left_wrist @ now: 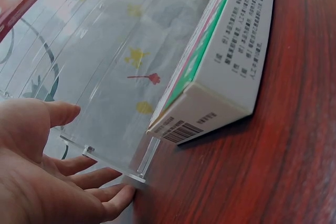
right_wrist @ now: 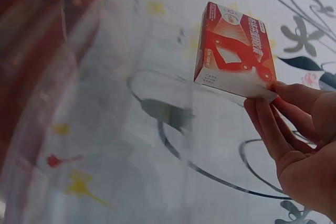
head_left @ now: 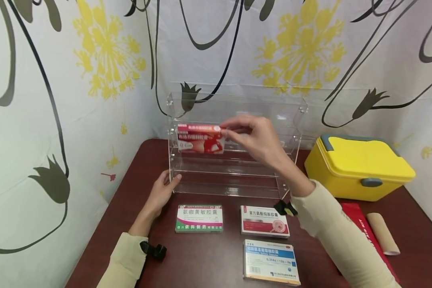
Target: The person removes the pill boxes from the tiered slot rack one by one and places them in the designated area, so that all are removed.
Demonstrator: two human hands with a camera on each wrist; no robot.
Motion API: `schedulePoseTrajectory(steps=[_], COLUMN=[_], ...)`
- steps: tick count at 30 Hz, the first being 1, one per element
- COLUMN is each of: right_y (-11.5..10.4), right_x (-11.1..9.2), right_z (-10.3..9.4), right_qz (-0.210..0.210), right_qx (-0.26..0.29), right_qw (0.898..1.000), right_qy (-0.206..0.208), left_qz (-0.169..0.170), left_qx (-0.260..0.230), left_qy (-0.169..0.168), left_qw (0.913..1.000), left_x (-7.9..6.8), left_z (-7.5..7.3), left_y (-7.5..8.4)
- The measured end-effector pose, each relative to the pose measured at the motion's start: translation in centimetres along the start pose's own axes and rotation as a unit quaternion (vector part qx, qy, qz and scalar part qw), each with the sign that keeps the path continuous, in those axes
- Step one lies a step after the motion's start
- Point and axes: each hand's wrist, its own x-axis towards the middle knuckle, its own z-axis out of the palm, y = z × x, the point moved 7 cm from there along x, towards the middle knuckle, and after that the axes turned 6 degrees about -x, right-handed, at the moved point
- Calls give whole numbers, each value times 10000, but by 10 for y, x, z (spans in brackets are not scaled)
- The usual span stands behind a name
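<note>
A clear acrylic display rack (head_left: 234, 188) with stepped shelves stands against the patterned cloth. My right hand (head_left: 257, 138) pinches a red-and-white medicine box (head_left: 201, 139) by its right end, thumb on one side and fingers on the other. That box (right_wrist: 236, 51) is held level in front of the upper left shelves. At the rack's lower left corner, my left hand (head_left: 162, 190) grips the side panel, the thumb on the inner side and fingers outside, as the left wrist view shows. Close by lies a green-and-white medicine box (head_left: 199, 219), its barcode end (left_wrist: 181, 129) facing that hand.
Two more medicine boxes lie in front of the rack: a red-and-white one (head_left: 265, 221) and a blue-and-white one (head_left: 271, 262). At the right stand a yellow lidded case (head_left: 360, 168), a red cloth or bag (head_left: 356, 216) and a cardboard tube (head_left: 383, 234). Patterned cloth walls bound the dark table.
</note>
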Motion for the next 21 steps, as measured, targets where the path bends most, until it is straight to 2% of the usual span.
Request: schedulePoseTrajectory(steps=[6,11,15,17,21], right_y=[9,16,21,14,16], right_x=[-57,-97,-111,-113,-126], right_z=[21,41,50,49,56], right_qz=[-181,40,326,477,694], right_qx=[228,458,555,552,746], right_qw=[9996,9985,9973,9966,9931], right_qy=[-62,-289,-358,-373,-585], left_qz=[-56,-27,-56,-110,-195], left_qx=[-67,-22,-22,17,-32], left_qy=[-8,36,28,-10,-111], left_qw=[10000,10000,10000,9999,9997], left_x=[0,1,1,-4,-4], left_z=[-1,-1,-1,0,1], left_y=[0,3,3,11,9])
